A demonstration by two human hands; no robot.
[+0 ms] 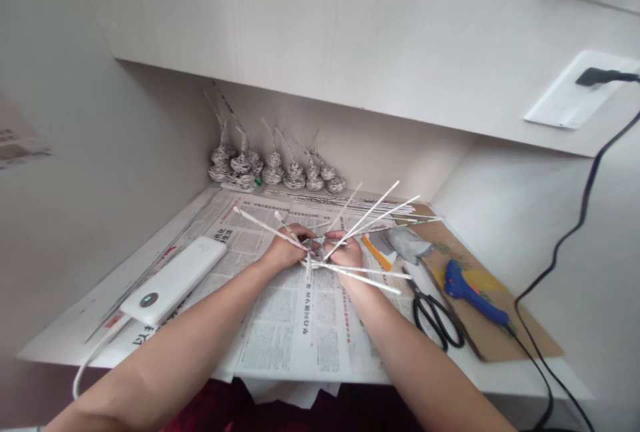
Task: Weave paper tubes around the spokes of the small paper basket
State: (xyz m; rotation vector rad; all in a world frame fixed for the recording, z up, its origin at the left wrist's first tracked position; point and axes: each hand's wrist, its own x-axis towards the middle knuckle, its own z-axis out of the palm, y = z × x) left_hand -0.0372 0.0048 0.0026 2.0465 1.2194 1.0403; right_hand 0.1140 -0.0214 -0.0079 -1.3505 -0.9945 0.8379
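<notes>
One white tabletop [53,344] spans the scene; newspaper [270,345] covers most of it. At right we note a sheet of brown cardboard [520,332] lying along the table's side. Far side, by the wall [395,152]: a row of gourd-shaped woven pieces [293,177], most with thin stems pointing up. In the middle, over the newspaper, we find a small paper weaving [315,252], its white paper rods [367,215] splaying left, right and far. Left, flat on the newspaper: a white power bank [175,282], white cable [93,350] at its near end. Right, on the cardboard: a blue glue gun [473,295], corded end near. Just left of it, black scissors [435,319], handles toward us. Left hand [286,249] grips the weaving's left side, fingers bent inward. Right hand [347,252] grips its right side, fingers likewise curled; some fingertips we cannot make out. Right of that hand, a crumpled grey piece [410,244]; between them, smallest, an orange strip [377,252].
</notes>
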